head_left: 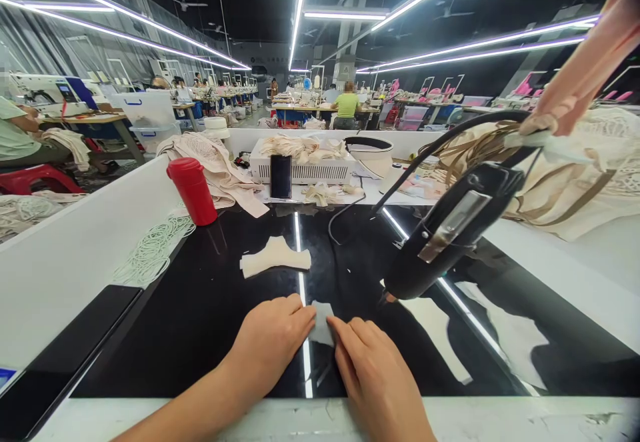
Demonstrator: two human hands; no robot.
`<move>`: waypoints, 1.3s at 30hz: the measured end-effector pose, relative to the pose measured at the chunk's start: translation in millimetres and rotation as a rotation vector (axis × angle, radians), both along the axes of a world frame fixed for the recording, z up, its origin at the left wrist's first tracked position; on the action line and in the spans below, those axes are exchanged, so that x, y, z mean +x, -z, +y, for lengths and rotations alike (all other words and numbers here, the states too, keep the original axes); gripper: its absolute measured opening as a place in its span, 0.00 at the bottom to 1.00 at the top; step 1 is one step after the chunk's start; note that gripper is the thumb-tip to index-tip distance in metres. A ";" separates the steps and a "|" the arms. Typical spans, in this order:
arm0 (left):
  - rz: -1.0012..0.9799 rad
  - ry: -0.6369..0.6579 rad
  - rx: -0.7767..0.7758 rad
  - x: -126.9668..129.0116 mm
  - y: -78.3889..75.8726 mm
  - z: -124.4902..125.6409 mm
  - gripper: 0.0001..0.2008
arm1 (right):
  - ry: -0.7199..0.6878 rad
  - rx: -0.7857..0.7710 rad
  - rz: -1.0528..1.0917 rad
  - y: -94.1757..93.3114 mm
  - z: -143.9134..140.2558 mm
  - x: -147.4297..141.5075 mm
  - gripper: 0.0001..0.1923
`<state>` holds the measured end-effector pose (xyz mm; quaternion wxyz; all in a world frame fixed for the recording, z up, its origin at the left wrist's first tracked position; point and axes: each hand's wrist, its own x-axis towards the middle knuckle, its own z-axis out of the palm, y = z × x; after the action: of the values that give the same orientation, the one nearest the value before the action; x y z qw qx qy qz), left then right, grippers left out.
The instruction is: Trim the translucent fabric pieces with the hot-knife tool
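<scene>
My left hand (273, 342) and my right hand (373, 372) lie side by side on the glossy black worktop (200, 309), near its front edge. Both press their fingertips on a small grey fabric piece (321, 322) that lies flat between them. A cream fabric piece (275, 257) rests on the black surface a little farther away. A black machine head (450, 232) on a curved arm hangs just right of my hands, its tip close to the worktop.
A red cup (193, 190) stands at the back left beside coiled white cord (153, 249). Behind are a white box (300, 162) topped with fabric, a dark phone (281, 176) and a beige fabric heap (575, 169). Other people sit at distant tables.
</scene>
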<state>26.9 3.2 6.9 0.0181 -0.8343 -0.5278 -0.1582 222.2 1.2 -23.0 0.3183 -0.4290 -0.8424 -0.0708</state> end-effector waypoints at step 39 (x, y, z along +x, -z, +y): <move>-0.062 0.281 0.309 8.8 8.4 -1.2 0.14 | 0.004 0.033 -0.022 -1.2 0.8 -3.5 0.17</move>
<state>35.7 2.0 -1.5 0.1074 -0.8818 -0.3761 -0.2636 218.7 2.0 -21.8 0.3160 -0.4247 -0.8436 -0.0903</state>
